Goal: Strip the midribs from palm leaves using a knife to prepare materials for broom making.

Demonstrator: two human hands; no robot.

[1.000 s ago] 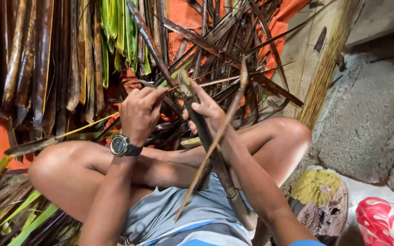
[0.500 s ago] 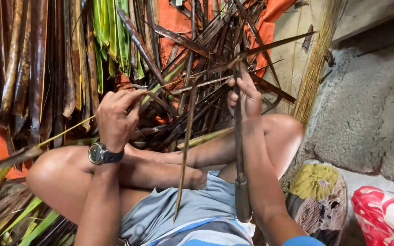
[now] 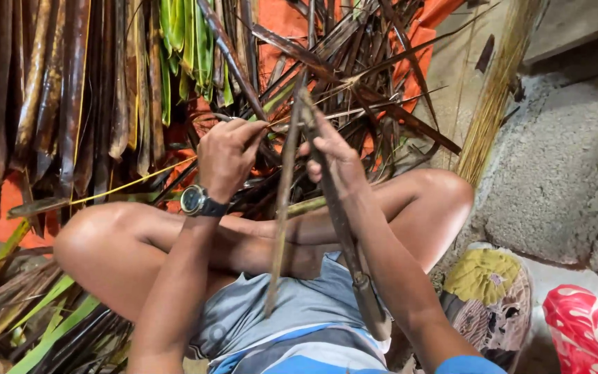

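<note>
I sit cross-legged among dried palm leaves. My left hand [image 3: 226, 156], with a dark watch [image 3: 195, 201] on the wrist, pinches a thin leaf strip near its upper end. My right hand [image 3: 333, 156] grips a long dark brown leaf stalk [image 3: 344, 239] that runs down along my forearm to my lap. A second thin brown strip [image 3: 282, 208] hangs between the two hands, down over my grey and blue shirt. The hands are close together above my crossed shins.
A heap of dark dried and green palm leaves [image 3: 91, 97] lies on an orange sheet [image 3: 282, 21] ahead and to the left. A bundle of pale midribs [image 3: 496, 90] leans on a rough concrete wall [image 3: 562, 173]. Patterned cloth [image 3: 493, 291] and a red bag [image 3: 590, 329] lie at the right.
Both hands have shifted right and closer together. The thin strip between them has swung from slanted to nearly upright, and the stalk in my right hand tilted.
</note>
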